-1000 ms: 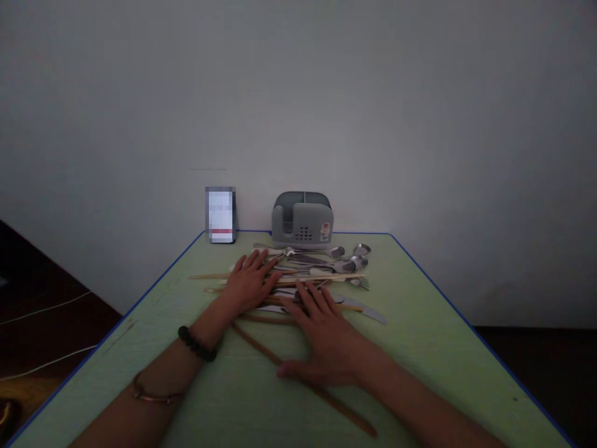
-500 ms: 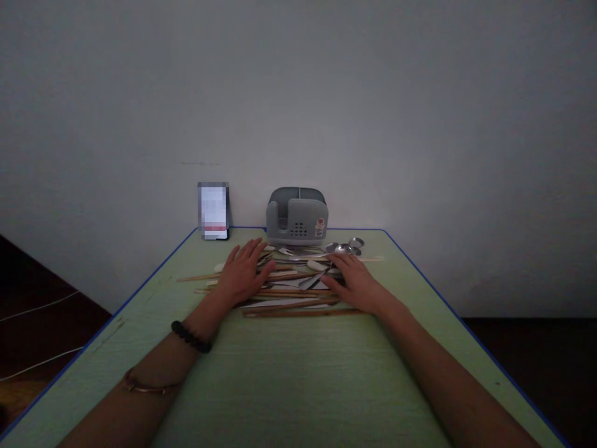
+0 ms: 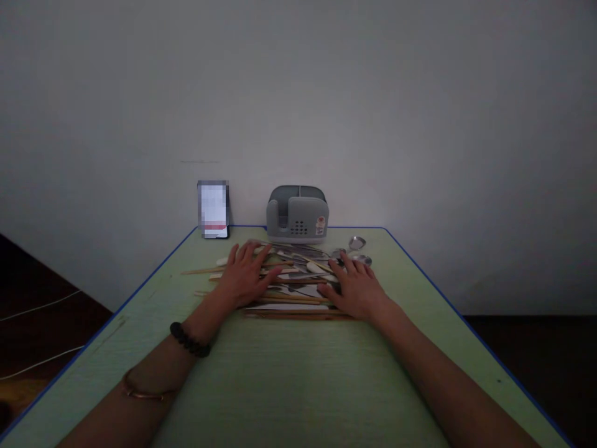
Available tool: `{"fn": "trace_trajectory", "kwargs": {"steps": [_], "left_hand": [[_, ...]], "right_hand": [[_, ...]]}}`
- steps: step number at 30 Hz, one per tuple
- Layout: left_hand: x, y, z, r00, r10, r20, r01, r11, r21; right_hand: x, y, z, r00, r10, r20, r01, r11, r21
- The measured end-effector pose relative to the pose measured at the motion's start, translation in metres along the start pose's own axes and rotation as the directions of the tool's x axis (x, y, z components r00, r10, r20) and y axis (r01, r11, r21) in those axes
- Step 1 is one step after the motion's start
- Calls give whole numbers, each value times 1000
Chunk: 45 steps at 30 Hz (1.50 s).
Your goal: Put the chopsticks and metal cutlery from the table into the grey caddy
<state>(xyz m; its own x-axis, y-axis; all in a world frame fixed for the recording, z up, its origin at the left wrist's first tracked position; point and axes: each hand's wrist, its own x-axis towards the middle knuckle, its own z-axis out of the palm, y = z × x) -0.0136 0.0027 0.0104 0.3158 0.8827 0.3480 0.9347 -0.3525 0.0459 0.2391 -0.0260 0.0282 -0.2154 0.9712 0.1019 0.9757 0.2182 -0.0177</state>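
My left hand (image 3: 244, 275) lies palm down with fingers spread over the left end of a flat heap of cutlery and chopsticks. My right hand (image 3: 357, 287) rests likewise on the right end, fingers apart. Between them run brown wooden chopsticks (image 3: 298, 315), lighter chopsticks (image 3: 298, 300) and metal knives and forks, mostly crosswise. Shiny spoons (image 3: 357, 242) stick out beyond my right fingertips. Part of the heap is hidden under both palms. Behind it stands a grey utensil holder (image 3: 303, 211) with a divider, drain holes and a small sticker.
A phone (image 3: 214, 210) with a lit, blurred screen leans against the wall (image 3: 298, 93) at the back left. The pale green table (image 3: 298, 379) has a blue edge and narrows towards the wall. White cables (image 3: 41, 364) run below the table on the left.
The pieces between my hands have shifted and lie more nearly parallel. The spoons have spread apart. My right hand has moved slightly right and nearer; my left stays almost in place.
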Motion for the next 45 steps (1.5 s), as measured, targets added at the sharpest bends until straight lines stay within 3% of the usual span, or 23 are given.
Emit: {"fn": "trace_trajectory", "kwargs": {"steps": [5, 9, 16, 21, 24, 27, 31, 34, 37, 39, 43, 45], "left_hand": [[-9, 27, -3, 945, 315, 88, -301, 943, -144], [-13, 35, 1, 929, 322, 184, -293, 941, -167], [-15, 33, -1, 930, 298, 215, -272, 952, -144], [-15, 35, -10, 901, 389, 190, -360, 917, -173], [-17, 40, -15, 856, 472, 210, -426, 875, -230], [-21, 46, -19, 813, 523, 256, -460, 847, -267], [-23, 49, -21, 799, 536, 274, -464, 838, -286], [-17, 40, -18, 848, 485, 216, -431, 866, -253], [-7, 19, -12, 945, 307, 116, -288, 945, -154], [0, 3, -6, 984, 174, 44, -170, 982, -79], [12, -17, 5, 1000, 14, 12, -14, 999, 32], [17, -19, 9, 999, -28, 46, 27, 999, 41]], "right_hand": [[0, -6, 4, 990, -49, -135, 45, 999, -30], [11, 1, 13, 989, -66, -133, 65, 998, -15], [21, 22, 17, 995, 44, -87, -45, 999, -15], [25, 38, 18, 979, 203, -24, -203, 979, -15], [26, 44, 16, 963, 267, 32, -266, 964, -22], [25, 46, 14, 969, 246, 18, -246, 969, -9], [21, 42, 7, 993, 111, 40, -113, 993, 47], [15, 34, -4, 996, 44, 81, -47, 998, 43], [8, 25, -16, 997, 25, 79, -23, 1000, -18], [5, 21, -20, 998, 32, 57, -30, 999, -42], [7, 22, -14, 997, 48, -57, -48, 999, 4], [10, 26, -7, 999, 18, -41, -16, 999, 33]]}}
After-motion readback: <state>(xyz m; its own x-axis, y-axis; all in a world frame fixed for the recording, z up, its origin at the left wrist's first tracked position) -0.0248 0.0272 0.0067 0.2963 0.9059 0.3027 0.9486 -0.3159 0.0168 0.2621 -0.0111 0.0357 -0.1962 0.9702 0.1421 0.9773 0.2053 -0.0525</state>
